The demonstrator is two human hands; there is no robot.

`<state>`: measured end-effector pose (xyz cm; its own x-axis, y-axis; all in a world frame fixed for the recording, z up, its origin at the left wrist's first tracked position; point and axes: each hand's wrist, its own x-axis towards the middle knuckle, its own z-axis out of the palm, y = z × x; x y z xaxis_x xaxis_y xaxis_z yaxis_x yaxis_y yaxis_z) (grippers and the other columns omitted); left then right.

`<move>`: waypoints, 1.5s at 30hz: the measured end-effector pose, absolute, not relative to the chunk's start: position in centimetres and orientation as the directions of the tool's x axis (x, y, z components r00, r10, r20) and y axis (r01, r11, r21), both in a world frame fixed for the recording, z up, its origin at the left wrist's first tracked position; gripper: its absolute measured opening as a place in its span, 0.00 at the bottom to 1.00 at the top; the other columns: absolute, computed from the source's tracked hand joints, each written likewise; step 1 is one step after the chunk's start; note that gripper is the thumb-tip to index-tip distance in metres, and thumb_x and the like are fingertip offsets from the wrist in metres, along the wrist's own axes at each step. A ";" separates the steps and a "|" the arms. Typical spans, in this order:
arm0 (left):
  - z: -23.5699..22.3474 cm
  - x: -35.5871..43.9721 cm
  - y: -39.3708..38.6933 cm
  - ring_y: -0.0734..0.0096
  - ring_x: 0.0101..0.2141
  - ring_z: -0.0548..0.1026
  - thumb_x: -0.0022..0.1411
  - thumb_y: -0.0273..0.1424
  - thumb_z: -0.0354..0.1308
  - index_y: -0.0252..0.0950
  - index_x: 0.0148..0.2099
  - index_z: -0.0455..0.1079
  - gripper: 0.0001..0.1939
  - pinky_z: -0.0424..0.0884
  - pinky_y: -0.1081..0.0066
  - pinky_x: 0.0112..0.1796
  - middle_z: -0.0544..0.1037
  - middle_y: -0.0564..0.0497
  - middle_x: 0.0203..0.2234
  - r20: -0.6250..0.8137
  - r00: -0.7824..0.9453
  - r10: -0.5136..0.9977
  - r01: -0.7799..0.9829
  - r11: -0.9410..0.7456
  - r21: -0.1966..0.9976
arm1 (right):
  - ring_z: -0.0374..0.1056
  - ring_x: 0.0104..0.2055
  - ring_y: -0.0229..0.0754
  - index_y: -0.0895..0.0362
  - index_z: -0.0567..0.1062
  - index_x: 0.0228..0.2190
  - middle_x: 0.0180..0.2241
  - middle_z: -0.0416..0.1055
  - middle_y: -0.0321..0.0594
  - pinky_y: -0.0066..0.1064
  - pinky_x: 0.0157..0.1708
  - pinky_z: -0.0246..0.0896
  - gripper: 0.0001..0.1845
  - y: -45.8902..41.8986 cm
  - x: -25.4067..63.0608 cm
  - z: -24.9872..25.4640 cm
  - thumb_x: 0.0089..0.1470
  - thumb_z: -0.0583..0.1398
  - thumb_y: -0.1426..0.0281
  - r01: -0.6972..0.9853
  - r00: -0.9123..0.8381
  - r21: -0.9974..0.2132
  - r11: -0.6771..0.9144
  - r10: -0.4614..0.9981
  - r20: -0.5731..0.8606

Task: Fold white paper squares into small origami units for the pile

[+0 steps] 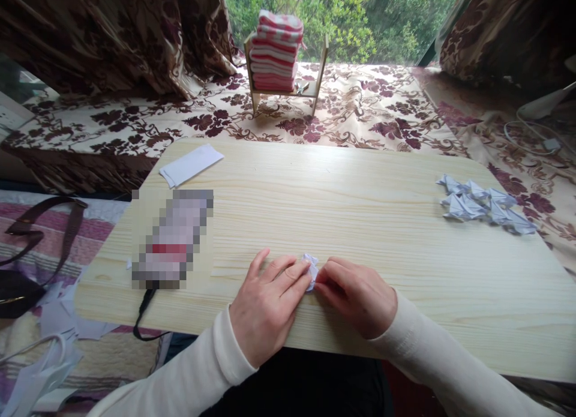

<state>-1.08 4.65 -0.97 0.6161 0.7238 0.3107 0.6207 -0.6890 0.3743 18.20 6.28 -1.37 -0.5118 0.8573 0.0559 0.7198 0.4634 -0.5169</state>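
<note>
A small folded piece of white paper lies near the front edge of the wooden table, between my two hands. My left hand comes from the left and holds the paper against the tabletop with its front fingers; the little finger sticks out apart, and the thumb is hidden. On the paper's right side, my right hand is closed, its thumb and index finger pinching the edge. Several folded white paper pieces with pointed corners lie in rows at the table's right end.
A stack of white paper strips rests at the table's back left. Below it lies a pixelated phone-like object with a black cable. Behind the table, a small wooden rack carries folded red-and-white cloths.
</note>
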 end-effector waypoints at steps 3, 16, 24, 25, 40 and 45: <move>-0.7 -0.9 4.2 0.59 0.50 0.67 0.61 0.22 0.49 0.32 0.48 0.70 0.14 0.49 0.49 0.56 0.76 0.45 0.46 0.393 0.561 0.728 0.604 -0.685 0.408 | 0.62 0.23 0.36 0.58 0.69 0.25 0.23 0.67 0.36 0.25 0.22 0.52 0.07 6.3 18.2 -1.4 0.53 0.56 0.73 0.727 -0.501 -0.516 0.452 0.864 0.050; -0.4 -0.4 3.8 0.63 0.43 0.70 0.61 0.24 0.51 0.31 0.44 0.71 0.11 0.47 0.50 0.57 0.78 0.48 0.37 0.377 0.598 0.708 0.631 -0.705 0.323 | 0.62 0.22 0.35 0.57 0.69 0.24 0.22 0.67 0.35 0.25 0.22 0.52 0.07 6.2 18.1 -1.2 0.52 0.56 0.74 0.739 -0.480 -0.525 0.423 0.877 0.031; -0.2 -0.5 3.9 0.62 0.44 0.69 0.60 0.23 0.50 0.29 0.46 0.70 0.13 0.45 0.52 0.59 0.77 0.47 0.37 0.342 0.690 0.638 0.601 -0.768 0.219 | 0.61 0.23 0.36 0.57 0.69 0.26 0.23 0.66 0.37 0.27 0.23 0.55 0.10 5.5 18.2 -1.1 0.56 0.52 0.73 0.714 -0.481 -0.527 0.461 0.870 0.111; -0.2 -0.5 3.9 0.63 0.44 0.69 0.60 0.24 0.50 0.29 0.46 0.70 0.13 0.45 0.52 0.59 0.76 0.47 0.37 0.337 0.690 0.640 0.603 -0.766 0.222 | 0.62 0.24 0.37 0.58 0.70 0.27 0.24 0.66 0.38 0.27 0.24 0.56 0.10 5.2 18.4 -1.1 0.58 0.51 0.73 0.701 -0.480 -0.535 0.472 0.867 0.136; -0.8 -0.5 3.5 0.64 0.43 0.70 0.60 0.24 0.49 0.30 0.49 0.69 0.15 0.47 0.53 0.58 0.77 0.46 0.39 0.367 0.623 0.691 0.603 -0.723 0.338 | 0.60 0.30 0.44 0.69 0.69 0.47 0.30 0.68 0.47 0.36 0.27 0.59 0.20 2.1 18.7 -1.6 0.60 0.43 0.78 0.727 -0.641 -0.125 0.675 0.733 0.228; -0.6 -0.3 4.1 0.67 0.40 0.71 0.62 0.24 0.48 0.31 0.47 0.69 0.13 0.49 0.54 0.58 0.77 0.48 0.36 0.352 0.637 0.686 0.609 -0.728 0.315 | 0.58 0.27 0.44 0.66 0.75 0.38 0.27 0.67 0.46 0.37 0.25 0.53 0.21 2.4 17.7 -1.0 0.56 0.44 0.81 0.716 -0.675 0.013 0.698 0.686 0.271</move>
